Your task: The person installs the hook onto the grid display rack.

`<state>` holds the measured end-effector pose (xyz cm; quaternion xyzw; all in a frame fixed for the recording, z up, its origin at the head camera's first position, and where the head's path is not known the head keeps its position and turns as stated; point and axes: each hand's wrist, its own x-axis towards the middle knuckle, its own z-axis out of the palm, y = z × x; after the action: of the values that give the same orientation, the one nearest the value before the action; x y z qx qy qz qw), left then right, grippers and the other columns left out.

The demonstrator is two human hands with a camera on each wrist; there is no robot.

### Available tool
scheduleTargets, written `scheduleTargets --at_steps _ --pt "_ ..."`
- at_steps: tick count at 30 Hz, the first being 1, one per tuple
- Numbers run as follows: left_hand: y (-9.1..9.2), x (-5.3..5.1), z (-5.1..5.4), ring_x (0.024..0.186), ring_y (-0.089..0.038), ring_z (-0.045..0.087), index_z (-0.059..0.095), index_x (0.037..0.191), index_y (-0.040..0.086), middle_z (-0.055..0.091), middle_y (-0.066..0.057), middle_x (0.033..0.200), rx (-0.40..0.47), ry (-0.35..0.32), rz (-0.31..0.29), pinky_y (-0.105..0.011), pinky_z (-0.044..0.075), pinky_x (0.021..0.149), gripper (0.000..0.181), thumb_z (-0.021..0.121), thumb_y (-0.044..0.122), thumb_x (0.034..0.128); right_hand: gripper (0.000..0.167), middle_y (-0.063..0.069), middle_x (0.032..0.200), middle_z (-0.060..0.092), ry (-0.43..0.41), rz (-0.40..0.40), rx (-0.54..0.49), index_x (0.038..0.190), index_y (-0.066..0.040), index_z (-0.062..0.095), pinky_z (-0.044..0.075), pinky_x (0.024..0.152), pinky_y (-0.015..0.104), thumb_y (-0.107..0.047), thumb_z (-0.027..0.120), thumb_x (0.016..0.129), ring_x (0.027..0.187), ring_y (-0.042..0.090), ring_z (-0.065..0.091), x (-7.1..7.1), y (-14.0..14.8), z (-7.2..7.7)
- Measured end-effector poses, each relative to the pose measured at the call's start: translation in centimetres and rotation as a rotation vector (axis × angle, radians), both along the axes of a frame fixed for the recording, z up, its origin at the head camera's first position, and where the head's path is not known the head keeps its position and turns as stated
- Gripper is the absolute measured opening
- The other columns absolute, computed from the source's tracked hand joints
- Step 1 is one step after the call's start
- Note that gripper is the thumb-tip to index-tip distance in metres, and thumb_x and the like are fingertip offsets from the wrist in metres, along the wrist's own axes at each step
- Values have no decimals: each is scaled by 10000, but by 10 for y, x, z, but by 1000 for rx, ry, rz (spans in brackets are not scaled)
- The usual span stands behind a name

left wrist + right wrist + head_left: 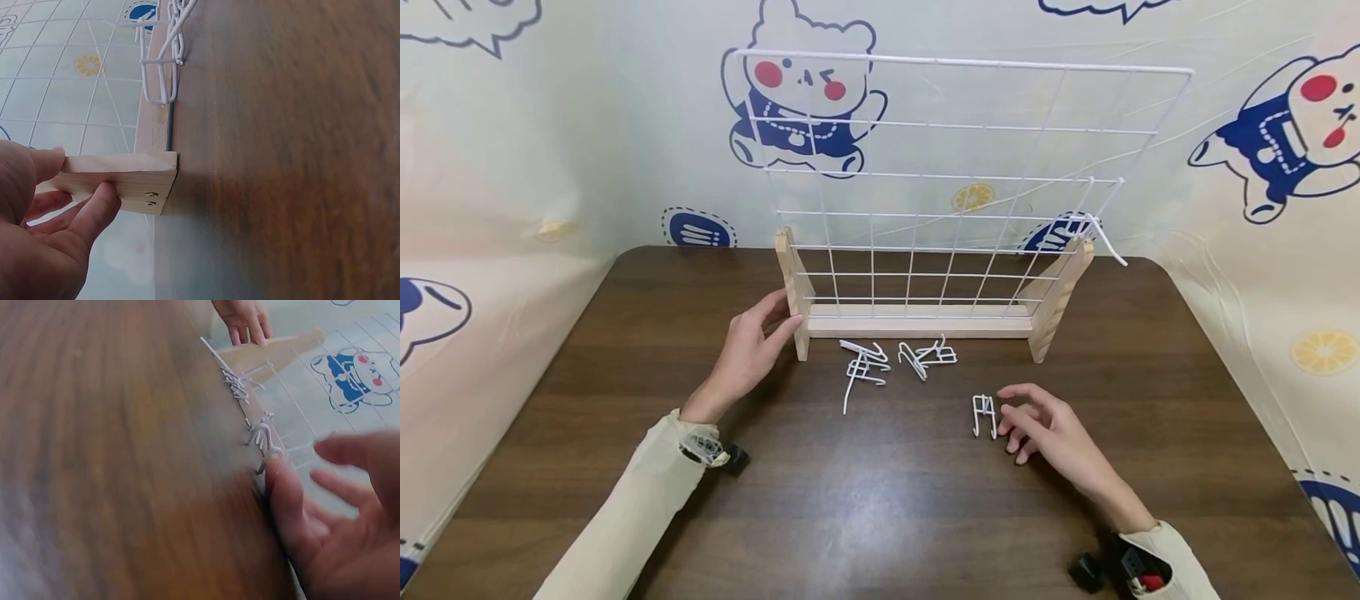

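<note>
a: rack first. how does it look?

b: white square-mesh wire grid (961,216), upright between a pale wooden left side piece (796,275) and a matching right side piece (1060,292). flat pale wooden base bar (919,327) joins them low down. one white wire hook (1105,240) hangs at the grid's right edge, prong jutting forward.

a: left hand (748,354)?

b: gripping the left side piece, thumb and fingers on the wood.

a: right hand (1048,429)?

b: relaxed, fingers loosely bent, just beside a lone two-pronged white wire hook (984,412) lying on the dark brown wood-grain counter (865,533). whether the fingertips touch it, cannot tell.

a: anything in between?

b: two small tangles of white wire hooks, a left tangle (867,364) and a right tangle (925,357), just in front of the base bar, lying between the hands. left one has a long prong pointing toward the person.

a: beyond?

b: pale printed cloth (625,150), blue-clad bears, seen through the mesh.
</note>
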<state>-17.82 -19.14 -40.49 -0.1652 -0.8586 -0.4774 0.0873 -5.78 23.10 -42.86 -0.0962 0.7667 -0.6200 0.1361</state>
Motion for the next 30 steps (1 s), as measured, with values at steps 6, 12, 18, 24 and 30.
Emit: scheduleTargets --at_steps 6,12,18,24,30 --pt "1 -1 2 1176 -340 613 529 1391 3 605 -213 1325 -7 6 -10 -531 508 961 446 636 159 987 412 153 642 537 52 160 22 1429 -87 480 418 322 333 -152 558 1031 439 218 494 3 -4 -6" --pt "1 0 1 1184 -322 610 526 1401 17 604 -196 1335 -10 -2 -3 -512 508 968 458 641 171 986 204 137 614 546 69 86 21 1154 -21 645 387 290 315 -161 572 1023 393 199 478 4 -6 -9" --pt "0 1 -1 1189 -329 608 523 1404 15 599 -197 1343 -15 2 1 -520 508 965 462 636 185 989 180 170 613 565 93 12 -22 1075 16 672 414 301 339 -135 609 1001 394 218 485 4 -8 -13" --pt "-1 1 -1 1203 -338 598 510 1419 20 581 -197 1367 -18 -11 5 -515 504 968 476 633 187 991 165 190 683 611 138 -7 -42 1068 21 681 424 309 344 -102 590 1007 413 220 490 4 -9 -16" --pt "-2 -1 -5 1186 -320 607 521 1407 14 604 -206 1330 3 0 -7 -480 514 962 457 632 165 991 146 171 678 615 239 -95 51 1046 18 703 470 360 337 -56 586 1001 453 226 528 10 -16 -1"
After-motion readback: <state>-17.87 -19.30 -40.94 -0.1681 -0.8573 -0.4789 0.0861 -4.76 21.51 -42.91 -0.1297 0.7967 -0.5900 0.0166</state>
